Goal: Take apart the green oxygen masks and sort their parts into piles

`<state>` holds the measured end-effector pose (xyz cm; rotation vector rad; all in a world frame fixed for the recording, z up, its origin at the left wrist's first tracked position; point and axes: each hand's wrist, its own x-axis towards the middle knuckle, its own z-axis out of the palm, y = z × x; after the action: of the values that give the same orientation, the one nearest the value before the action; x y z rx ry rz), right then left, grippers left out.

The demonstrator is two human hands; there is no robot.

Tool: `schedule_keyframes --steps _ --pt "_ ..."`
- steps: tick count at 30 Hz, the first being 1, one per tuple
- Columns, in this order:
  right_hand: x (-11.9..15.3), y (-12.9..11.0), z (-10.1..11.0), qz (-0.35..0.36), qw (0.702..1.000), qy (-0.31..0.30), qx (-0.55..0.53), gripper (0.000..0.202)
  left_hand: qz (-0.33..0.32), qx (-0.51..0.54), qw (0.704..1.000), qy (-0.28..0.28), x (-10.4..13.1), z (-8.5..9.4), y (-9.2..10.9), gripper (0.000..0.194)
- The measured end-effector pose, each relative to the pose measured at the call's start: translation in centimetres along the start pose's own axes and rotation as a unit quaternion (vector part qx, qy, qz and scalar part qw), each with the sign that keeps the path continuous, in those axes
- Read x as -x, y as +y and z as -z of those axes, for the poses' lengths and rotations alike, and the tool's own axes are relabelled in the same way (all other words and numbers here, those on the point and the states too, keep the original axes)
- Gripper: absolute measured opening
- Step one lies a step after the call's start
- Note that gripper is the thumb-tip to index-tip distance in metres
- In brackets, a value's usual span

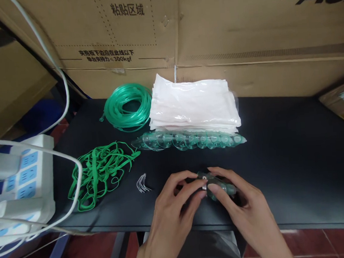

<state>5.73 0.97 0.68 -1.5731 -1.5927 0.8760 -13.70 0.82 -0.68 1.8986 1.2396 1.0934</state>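
Note:
A clear green plastic oxygen mask [224, 187] is held between my two hands, low over the front part of the black table. My right hand [246, 202] is closed round the mask, with its thumb pressed on the near side. My left hand [177, 200] pinches the mask's left end, where a small shiny metal strip [204, 187] shows at the fingertips. The fingers hide part of the mask. To the left of my left hand lie several thin, bent metal strips [142, 183]. A row of nested green masks [187, 139] stretches across the table beyond my hands.
A stack of white plastic-wrapped packs [194, 103] lies behind the masks. Coiled green tubing [128, 107] and tangled green elastic straps [99, 172] are on the left. Near the left edge are a white power strip [46, 170] and loose cables. Cardboard boxes [241, 28] wall the back.

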Motion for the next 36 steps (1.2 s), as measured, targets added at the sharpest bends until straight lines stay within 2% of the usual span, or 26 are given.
schedule_keyframes --steps 4,9,13,22,28,36 --pt "0.3 0.2 0.5 -0.002 0.999 -0.038 -0.01 0.024 -0.015 -0.028 0.998 -0.055 0.0 0.3 -0.4 0.046" --pt "0.9 0.8 1.3 -0.004 0.995 -0.094 -0.029 0.032 0.015 -0.02 0.995 -0.093 -0.4 1.5 -0.6 0.048" --pt "0.9 1.2 1.4 0.008 0.995 -0.1 -0.031 0.032 0.051 -0.01 0.989 -0.135 -0.5 2.6 -0.9 0.051" --pt "0.7 0.6 1.1 0.059 0.994 -0.087 -0.007 0.037 0.03 -0.075 0.993 -0.087 -0.1 2.9 -1.4 0.04" --pt "1.1 0.8 0.6 0.109 0.992 -0.063 0.025 0.041 0.038 -0.079 0.993 -0.079 -0.1 3.0 -0.8 0.038" --pt "1.2 1.1 0.7 0.118 0.99 -0.06 0.044 0.04 0.048 -0.06 0.994 -0.084 -0.1 3.2 -0.7 0.04"
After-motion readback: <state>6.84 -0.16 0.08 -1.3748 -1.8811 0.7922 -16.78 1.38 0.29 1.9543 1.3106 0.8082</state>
